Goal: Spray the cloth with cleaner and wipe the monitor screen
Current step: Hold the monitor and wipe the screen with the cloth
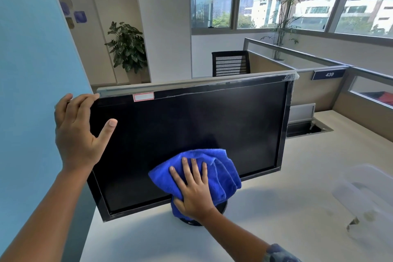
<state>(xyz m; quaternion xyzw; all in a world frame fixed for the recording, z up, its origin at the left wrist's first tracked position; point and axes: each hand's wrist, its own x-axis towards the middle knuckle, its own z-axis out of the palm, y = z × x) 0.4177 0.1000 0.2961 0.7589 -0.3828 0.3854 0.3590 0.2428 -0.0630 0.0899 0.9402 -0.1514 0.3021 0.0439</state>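
A black monitor (191, 125) with a dark screen stands on the white desk (265, 208), tilted slightly back. My left hand (78, 132) grips its upper left corner, fingers over the top edge and thumb on the screen. My right hand (194, 187) presses a folded blue cloth (221, 174) flat against the lower middle of the screen, fingers spread over it. The cloth hides part of the monitor's round black base (192, 222). No spray bottle is in view.
A blue partition (32, 91) stands at the left. A clear plastic container (365, 195) lies on the desk at the right. An open cable hatch (308, 128) sits behind the monitor's right side. Cubicle dividers, a black chair (230, 62) and plants lie beyond.
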